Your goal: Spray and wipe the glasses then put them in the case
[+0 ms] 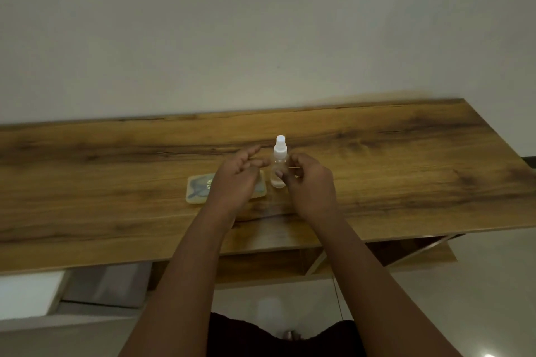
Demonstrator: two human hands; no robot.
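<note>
Dim, warm, low-contrast lighting. Soft focus throughout; motion blur at both hands (236, 175). Wide-angle bowing along table (406, 153) edges. Glare spot bottom right.

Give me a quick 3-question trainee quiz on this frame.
1. True or false: the spray bottle stands upright on the table.
2. The flat case lies under which hand? A) left B) right
3. Fill in: the bottle's cap is ____ in colour.

Key: 1 true. 2 A, the left hand hovers over it; the right hand is beside the bottle. 3 white.

Thin wire glasses seem to be pinched between the hands, but blur makes that uncertain.
</note>
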